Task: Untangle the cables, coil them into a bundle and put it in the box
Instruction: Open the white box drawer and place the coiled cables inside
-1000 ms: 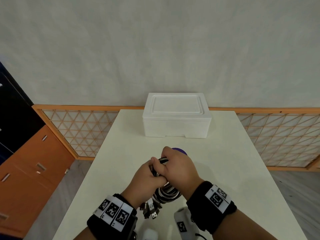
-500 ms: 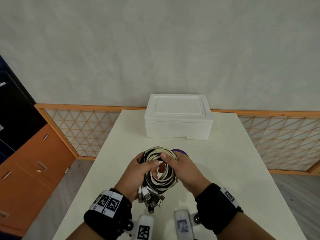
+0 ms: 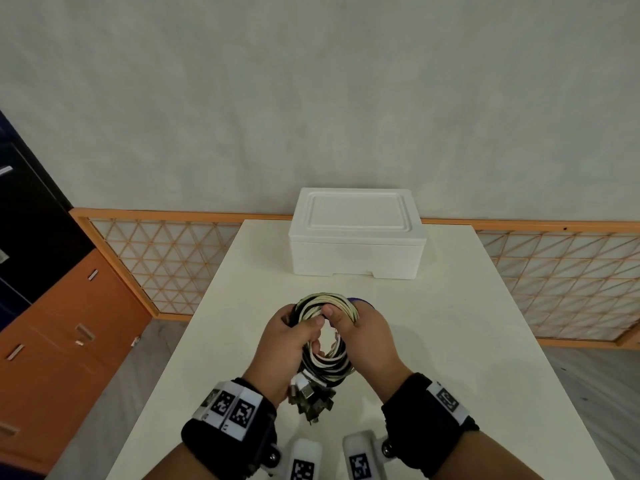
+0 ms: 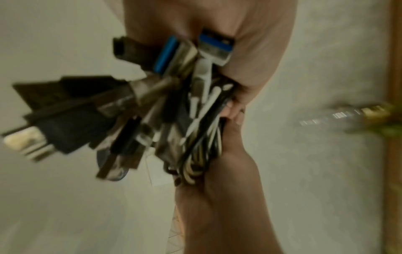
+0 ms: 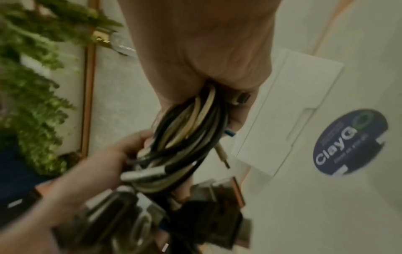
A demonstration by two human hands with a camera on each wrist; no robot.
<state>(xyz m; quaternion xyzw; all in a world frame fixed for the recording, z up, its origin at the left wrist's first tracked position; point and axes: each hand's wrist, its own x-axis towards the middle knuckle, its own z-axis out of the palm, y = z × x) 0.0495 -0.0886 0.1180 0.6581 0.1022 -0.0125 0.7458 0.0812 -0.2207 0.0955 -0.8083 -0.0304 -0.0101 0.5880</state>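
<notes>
A coil of black and white cables hangs above the near half of the white table. My left hand grips its left side and my right hand grips its right side, thumbs meeting over the top. Several USB plugs dangle from the coil's lower end; the same plugs fill the blurred left wrist view. The coil's strands show in the right wrist view, where they run through my right fist. The white foam box stands at the table's far edge with its lid on.
A round dark blue sticker lies on the table just beyond my hands, its purple edge showing behind the coil. A lattice fence runs behind the table. An orange cabinet stands at the left.
My hands have turned the coil from edge-on in a tight clasp to face-up, with its ring visible between both thumbs. The bundle also sits slightly lower and nearer to me than half a second ago.
</notes>
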